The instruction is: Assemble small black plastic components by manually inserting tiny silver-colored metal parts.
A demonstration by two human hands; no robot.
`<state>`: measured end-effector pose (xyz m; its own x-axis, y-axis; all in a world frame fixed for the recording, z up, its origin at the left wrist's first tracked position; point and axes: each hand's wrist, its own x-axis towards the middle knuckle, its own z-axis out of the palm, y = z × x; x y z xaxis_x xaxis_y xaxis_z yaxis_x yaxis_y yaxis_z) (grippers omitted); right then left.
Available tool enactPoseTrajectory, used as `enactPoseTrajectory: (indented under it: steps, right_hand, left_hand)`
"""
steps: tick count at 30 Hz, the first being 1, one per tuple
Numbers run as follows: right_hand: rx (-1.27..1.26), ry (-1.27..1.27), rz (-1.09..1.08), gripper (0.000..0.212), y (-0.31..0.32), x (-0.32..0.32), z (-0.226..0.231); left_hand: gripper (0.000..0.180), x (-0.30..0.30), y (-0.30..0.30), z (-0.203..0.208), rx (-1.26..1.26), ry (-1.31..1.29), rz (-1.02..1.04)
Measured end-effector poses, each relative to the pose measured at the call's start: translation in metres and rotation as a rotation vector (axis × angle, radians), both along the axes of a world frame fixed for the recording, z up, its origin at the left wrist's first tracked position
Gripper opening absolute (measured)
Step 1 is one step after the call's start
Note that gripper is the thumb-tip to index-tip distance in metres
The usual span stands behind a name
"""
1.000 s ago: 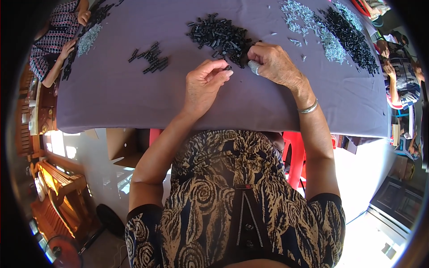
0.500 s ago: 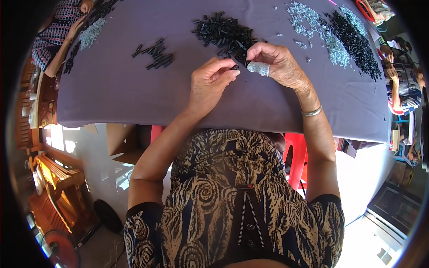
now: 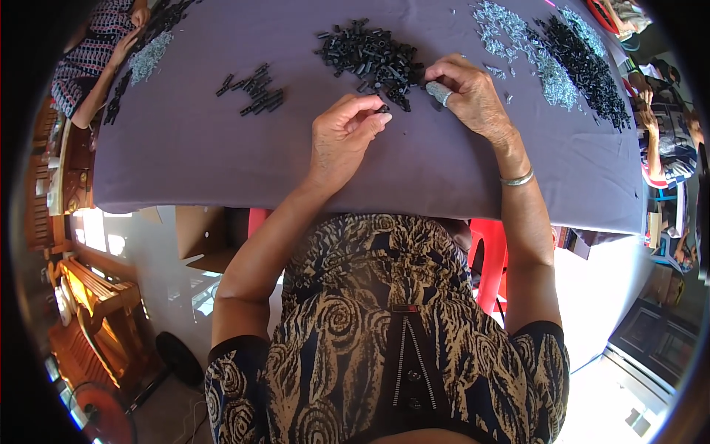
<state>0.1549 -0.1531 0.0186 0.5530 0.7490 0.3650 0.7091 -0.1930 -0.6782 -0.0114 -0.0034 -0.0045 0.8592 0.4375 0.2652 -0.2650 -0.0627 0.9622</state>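
Observation:
Between the thumb and forefinger of my left hand [image 3: 346, 137] is a small black plastic piece [image 3: 384, 109], mostly covered by the fingertips. My right hand [image 3: 470, 96] is at the right edge of a heap of short black plastic tubes [image 3: 370, 58]. Its thumb, wrapped in a pale covering [image 3: 439, 93], and its forefinger are bent together; what lies between them is hidden. A few tubes spill from the heap toward my left fingertips. To the left, a smaller group of longer black pieces [image 3: 259, 92] lies loosely side by side.
A purple-grey cloth [image 3: 222, 163] covers the table. Clear small parts [image 3: 555, 78] and a long black pile [image 3: 592, 81] lie far right. Another person's arm [image 3: 100, 89] rests by clear parts [image 3: 151, 58] at far left. More people sit at the right edge.
My right hand has moved away from the left, to the right and up to the heap's edge. The left hand has shifted slightly left, still pinching the black piece.

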Motion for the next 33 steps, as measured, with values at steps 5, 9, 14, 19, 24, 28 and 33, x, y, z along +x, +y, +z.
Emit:
enactPoseTrajectory:
  steps: [5, 9, 14, 19, 24, 28, 33]
  right_hand:
    - [-0.028, 0.047, 0.030, 0.013, 0.003, -0.015, 0.016]
    - [-0.078, 0.005, 0.111, 0.014, 0.006, -0.015, 0.007]
    - [-0.010, -0.013, 0.129, 0.013, 0.013, -0.023, 0.005]
    - [-0.081, -0.124, 0.115, 0.013, 0.016, -0.021, 0.000]
    - [-0.181, -0.146, -0.010, 0.008, 0.006, -0.015, 0.006]
    - [-0.028, -0.085, 0.001, 0.010, 0.011, -0.019, 0.005]
    - [-0.141, -0.240, 0.016, 0.014, 0.020, -0.028, -0.001]
  left_hand:
    - [0.013, 0.000, -0.001, 0.001, -0.034, 0.001, 0.010]
    - [0.013, 0.000, 0.000, 0.000, -0.023, 0.006, 0.012]
    - [0.015, 0.000, 0.000, 0.001, -0.051, -0.001, 0.045]
    - [0.015, 0.000, 0.000, -0.001, -0.063, -0.022, 0.048]
    - [0.015, 0.000, 0.000, -0.001, -0.029, -0.016, 0.052]
    - [0.016, 0.000, 0.000, -0.001, -0.048, -0.016, 0.049]
    - [0.015, 0.001, -0.001, 0.000, -0.056, -0.022, 0.054]
